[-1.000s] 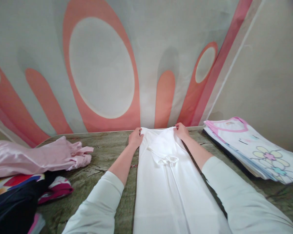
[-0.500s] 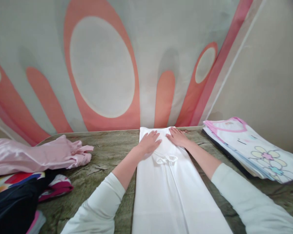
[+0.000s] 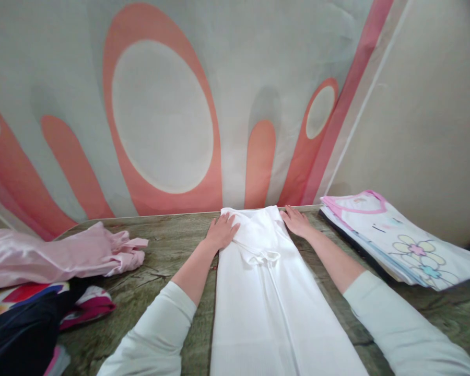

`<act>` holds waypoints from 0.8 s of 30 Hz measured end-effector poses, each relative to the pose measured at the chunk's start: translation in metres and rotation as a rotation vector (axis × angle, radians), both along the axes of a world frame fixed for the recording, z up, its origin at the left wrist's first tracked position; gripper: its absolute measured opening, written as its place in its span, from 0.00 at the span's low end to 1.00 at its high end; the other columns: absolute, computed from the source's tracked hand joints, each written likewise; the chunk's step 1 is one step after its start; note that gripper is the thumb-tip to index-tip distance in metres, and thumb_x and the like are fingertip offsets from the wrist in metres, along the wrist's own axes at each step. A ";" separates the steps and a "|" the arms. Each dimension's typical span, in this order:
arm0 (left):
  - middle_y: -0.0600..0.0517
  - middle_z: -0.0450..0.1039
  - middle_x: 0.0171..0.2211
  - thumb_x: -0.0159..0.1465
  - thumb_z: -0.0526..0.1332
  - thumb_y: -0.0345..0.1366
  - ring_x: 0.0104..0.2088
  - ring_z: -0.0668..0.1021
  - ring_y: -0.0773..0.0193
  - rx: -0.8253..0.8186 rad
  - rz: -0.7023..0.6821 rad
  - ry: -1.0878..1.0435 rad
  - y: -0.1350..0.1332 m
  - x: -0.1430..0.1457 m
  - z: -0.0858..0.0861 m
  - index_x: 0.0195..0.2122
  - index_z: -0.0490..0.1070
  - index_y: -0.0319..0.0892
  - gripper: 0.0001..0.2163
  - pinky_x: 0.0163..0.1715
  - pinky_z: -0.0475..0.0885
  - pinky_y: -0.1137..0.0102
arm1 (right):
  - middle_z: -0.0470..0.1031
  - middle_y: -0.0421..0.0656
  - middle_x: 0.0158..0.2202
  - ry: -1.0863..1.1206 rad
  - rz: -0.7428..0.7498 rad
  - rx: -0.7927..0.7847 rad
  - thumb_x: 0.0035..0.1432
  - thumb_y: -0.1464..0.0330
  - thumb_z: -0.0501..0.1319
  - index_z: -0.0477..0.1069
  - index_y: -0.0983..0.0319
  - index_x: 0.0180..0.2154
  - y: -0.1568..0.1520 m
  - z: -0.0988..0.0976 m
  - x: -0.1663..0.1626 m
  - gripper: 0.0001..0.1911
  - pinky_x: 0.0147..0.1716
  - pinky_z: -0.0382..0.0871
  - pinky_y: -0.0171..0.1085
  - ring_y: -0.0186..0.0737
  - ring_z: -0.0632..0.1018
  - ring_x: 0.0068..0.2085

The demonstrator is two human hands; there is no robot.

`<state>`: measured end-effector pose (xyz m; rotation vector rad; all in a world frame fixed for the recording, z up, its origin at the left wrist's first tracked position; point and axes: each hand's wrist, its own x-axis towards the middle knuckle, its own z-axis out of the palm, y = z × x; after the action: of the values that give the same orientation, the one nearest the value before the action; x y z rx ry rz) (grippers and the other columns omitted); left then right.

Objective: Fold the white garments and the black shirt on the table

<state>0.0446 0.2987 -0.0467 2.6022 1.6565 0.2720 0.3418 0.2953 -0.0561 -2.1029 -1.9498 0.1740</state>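
Resting splayed, your left hand point(image 3: 220, 231) covers the far left edge of the white garment point(image 3: 258, 308); your right hand point(image 3: 296, 221), apart from the left, lies uncurled just beside the right edge. The garment lies lengthwise on the table point(image 3: 172, 230); rightward, the flowered shirt's point(image 3: 387, 235) label point(image 3: 360, 200) is too small to read.

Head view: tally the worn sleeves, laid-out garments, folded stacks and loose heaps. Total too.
Worn sleeves: 2 (left sleeve, right sleeve)
Laid-out white garment: 1
Folded stack: 1
Loose heap: 1
Total: 5
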 end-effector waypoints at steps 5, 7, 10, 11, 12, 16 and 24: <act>0.49 0.47 0.64 0.67 0.41 0.44 0.63 0.49 0.56 0.095 0.008 -0.002 -0.002 0.005 0.006 0.61 0.51 0.45 0.22 0.59 0.43 0.55 | 0.40 0.45 0.66 -0.056 0.229 0.041 0.61 0.49 0.35 0.42 0.64 0.64 -0.024 0.004 -0.014 0.37 0.60 0.40 0.47 0.44 0.45 0.64; 0.50 0.46 0.64 0.67 0.40 0.43 0.63 0.49 0.58 0.131 -0.060 -0.014 -0.010 0.015 0.011 0.61 0.50 0.45 0.22 0.60 0.42 0.57 | 0.41 0.44 0.66 -0.071 0.330 0.012 0.60 0.48 0.36 0.43 0.63 0.64 -0.033 0.003 -0.023 0.37 0.61 0.39 0.46 0.43 0.45 0.65; 0.50 0.47 0.63 0.67 0.39 0.44 0.63 0.51 0.58 0.076 -0.181 0.004 -0.026 0.026 0.013 0.61 0.50 0.45 0.22 0.60 0.45 0.56 | 0.45 0.43 0.65 -0.078 0.345 -0.029 0.61 0.49 0.37 0.46 0.61 0.63 -0.043 0.005 -0.032 0.35 0.61 0.39 0.45 0.42 0.48 0.64; 0.49 0.48 0.63 0.67 0.39 0.44 0.63 0.52 0.58 0.046 -0.206 0.020 -0.030 0.027 0.013 0.61 0.51 0.45 0.22 0.59 0.45 0.55 | 0.45 0.44 0.65 -0.082 0.330 -0.022 0.61 0.50 0.37 0.47 0.61 0.63 -0.046 0.007 -0.034 0.34 0.61 0.38 0.46 0.42 0.48 0.64; 0.49 0.49 0.63 0.67 0.39 0.44 0.62 0.52 0.57 0.022 -0.218 0.036 -0.035 0.026 0.013 0.61 0.52 0.45 0.23 0.59 0.45 0.55 | 0.46 0.45 0.65 -0.084 0.318 -0.004 0.62 0.50 0.37 0.47 0.62 0.63 -0.050 0.010 -0.035 0.34 0.61 0.36 0.46 0.43 0.48 0.64; 0.48 0.49 0.63 0.68 0.39 0.45 0.63 0.51 0.57 0.003 -0.192 0.050 -0.053 0.019 0.018 0.61 0.52 0.44 0.23 0.59 0.44 0.55 | 0.45 0.44 0.65 -0.018 0.387 0.051 0.62 0.50 0.38 0.46 0.61 0.63 -0.079 0.024 -0.043 0.34 0.61 0.34 0.47 0.42 0.46 0.64; 0.53 0.44 0.64 0.68 0.36 0.46 0.64 0.48 0.63 -0.027 -0.391 0.030 -0.119 0.014 0.026 0.63 0.46 0.49 0.23 0.60 0.42 0.61 | 0.42 0.38 0.65 0.047 0.717 -0.059 0.63 0.52 0.38 0.41 0.57 0.64 -0.156 0.034 -0.054 0.31 0.62 0.35 0.43 0.39 0.45 0.64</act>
<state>0.0588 0.1798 -0.0203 2.8420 1.1099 0.1907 0.2878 0.1390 -0.0217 -1.3177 -2.5998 0.4123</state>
